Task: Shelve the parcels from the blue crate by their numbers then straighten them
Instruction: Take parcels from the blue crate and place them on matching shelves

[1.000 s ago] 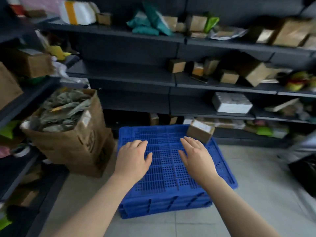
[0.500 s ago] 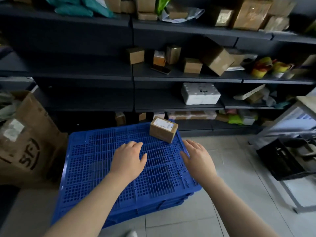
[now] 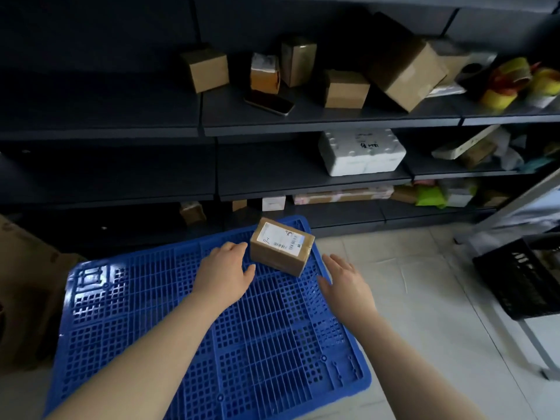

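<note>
A small brown cardboard parcel point(image 3: 281, 246) with a white label on top lies on the far right corner of the overturned blue crate point(image 3: 151, 313). My left hand point(image 3: 225, 275) hovers just left of the parcel, fingers relaxed, its fingertips close to the parcel's left side; contact is unclear. On the parcel's right, my right hand point(image 3: 344, 281) is spread open over the crate's right edge, a little apart from the box. Neither hand holds anything.
Dark shelves point(image 3: 303, 119) stand behind the crate, carrying several cardboard boxes point(image 3: 344, 89), a phone point(image 3: 269, 102) and a white foam box point(image 3: 360, 151). A brown paper sack point(image 3: 27, 283) stands left of the crate. A black crate point(image 3: 521, 277) sits at right on the tiled floor.
Both hands have moved forward toward the parcel, now flanking it. The view has swung right and closer, so the crate and parcel appear larger.
</note>
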Action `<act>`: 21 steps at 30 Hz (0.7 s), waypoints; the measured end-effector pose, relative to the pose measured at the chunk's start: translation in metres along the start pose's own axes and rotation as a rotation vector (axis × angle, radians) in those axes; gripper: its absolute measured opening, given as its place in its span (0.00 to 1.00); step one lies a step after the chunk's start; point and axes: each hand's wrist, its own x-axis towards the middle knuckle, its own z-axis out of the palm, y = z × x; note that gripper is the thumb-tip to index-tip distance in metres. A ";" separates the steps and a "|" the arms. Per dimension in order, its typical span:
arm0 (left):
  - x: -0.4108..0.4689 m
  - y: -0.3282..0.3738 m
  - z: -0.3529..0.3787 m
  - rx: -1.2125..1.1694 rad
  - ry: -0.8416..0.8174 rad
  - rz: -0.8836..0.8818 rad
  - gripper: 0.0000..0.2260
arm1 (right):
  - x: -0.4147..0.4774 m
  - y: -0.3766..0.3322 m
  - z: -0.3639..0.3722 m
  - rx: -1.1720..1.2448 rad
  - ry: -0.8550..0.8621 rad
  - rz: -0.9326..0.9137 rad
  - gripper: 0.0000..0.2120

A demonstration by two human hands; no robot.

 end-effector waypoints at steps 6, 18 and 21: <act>0.088 -0.008 0.045 -0.055 -0.060 0.001 0.28 | 0.081 0.021 0.048 0.079 -0.087 0.069 0.29; 0.211 -0.020 0.118 -0.187 -0.186 -0.063 0.32 | 0.172 0.064 0.126 0.087 -0.170 0.006 0.25; 0.216 -0.021 0.125 -0.175 -0.236 -0.081 0.33 | 0.184 0.078 0.125 0.090 -0.199 -0.088 0.27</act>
